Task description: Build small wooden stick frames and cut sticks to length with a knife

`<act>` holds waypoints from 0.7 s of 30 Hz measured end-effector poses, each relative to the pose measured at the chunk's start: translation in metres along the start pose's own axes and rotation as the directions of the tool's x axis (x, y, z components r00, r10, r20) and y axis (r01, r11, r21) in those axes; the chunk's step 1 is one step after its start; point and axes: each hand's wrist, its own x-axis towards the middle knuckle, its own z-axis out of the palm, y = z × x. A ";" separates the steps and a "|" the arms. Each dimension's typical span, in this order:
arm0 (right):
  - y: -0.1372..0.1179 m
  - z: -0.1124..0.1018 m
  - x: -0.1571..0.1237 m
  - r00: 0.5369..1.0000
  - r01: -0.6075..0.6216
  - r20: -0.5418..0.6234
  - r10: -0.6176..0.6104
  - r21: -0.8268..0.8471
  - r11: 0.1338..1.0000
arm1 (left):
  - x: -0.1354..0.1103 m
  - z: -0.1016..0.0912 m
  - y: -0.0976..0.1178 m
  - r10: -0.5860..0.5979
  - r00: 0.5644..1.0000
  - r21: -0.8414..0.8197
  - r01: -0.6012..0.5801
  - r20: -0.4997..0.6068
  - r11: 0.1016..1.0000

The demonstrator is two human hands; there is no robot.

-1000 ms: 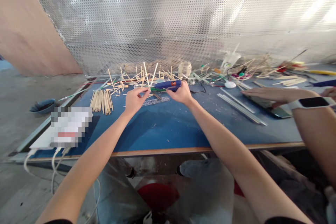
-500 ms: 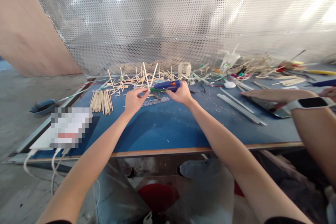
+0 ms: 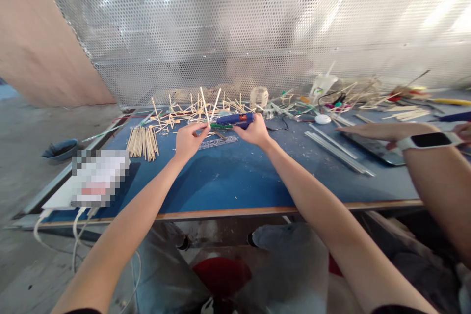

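Note:
My left hand [image 3: 189,141] pinches the lower ends of two pale wooden sticks [image 3: 204,104], which rise in a V. A blue hot glue gun [image 3: 233,118] lies sideways in my right hand [image 3: 254,131], its nozzle end pointing left, close to the left fingertips and the base of the V. Whether the nozzle touches the sticks cannot be made out. Below and between the hands lies a clear stencil ruler [image 3: 226,141] on the blue tabletop [image 3: 235,176]. A pile of loose wooden sticks [image 3: 142,144] rests left of my left hand.
Stick frameworks [image 3: 189,105] crowd the back, beside a glass jar [image 3: 259,97]. Clear glue sticks [image 3: 334,152] lie to the right. A co-worker's hand [image 3: 379,131] reaches over a dark tablet-like slab [image 3: 390,156]. A white box with cables [image 3: 61,201] stands at front left.
My hands, the two sticks and the glue gun stay almost still. At the right, the co-worker's watch-wearing arm has shifted slightly left.

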 end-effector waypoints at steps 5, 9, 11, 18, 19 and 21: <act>0.000 0.000 0.000 1.000 -0.002 0.001 0.002 -0.005 1.000 | 0.000 0.001 -0.001 -0.011 1.000 -0.016 0.011 -0.010 1.000; 0.000 0.001 0.000 1.000 -0.001 0.004 0.001 -0.012 1.000 | -0.001 0.001 0.000 -0.003 1.000 -0.003 0.003 -0.021 1.000; 0.001 0.001 0.000 1.000 0.000 0.004 0.000 -0.018 1.000 | -0.001 0.001 0.000 -0.008 1.000 0.000 0.007 -0.022 1.000; 0.002 0.002 0.000 1.000 0.001 -0.004 -0.001 -0.062 0.998 | 0.000 0.001 -0.002 -0.017 0.999 -0.021 0.017 -0.029 1.000; 0.003 0.002 0.000 1.000 0.000 -0.006 0.000 -0.070 0.998 | 0.000 0.001 -0.002 -0.016 0.999 -0.024 0.015 -0.030 1.000; 0.003 0.003 0.000 1.000 -0.003 -0.010 0.002 -0.085 0.996 | 0.000 0.001 -0.003 -0.012 1.000 -0.028 0.011 -0.029 1.000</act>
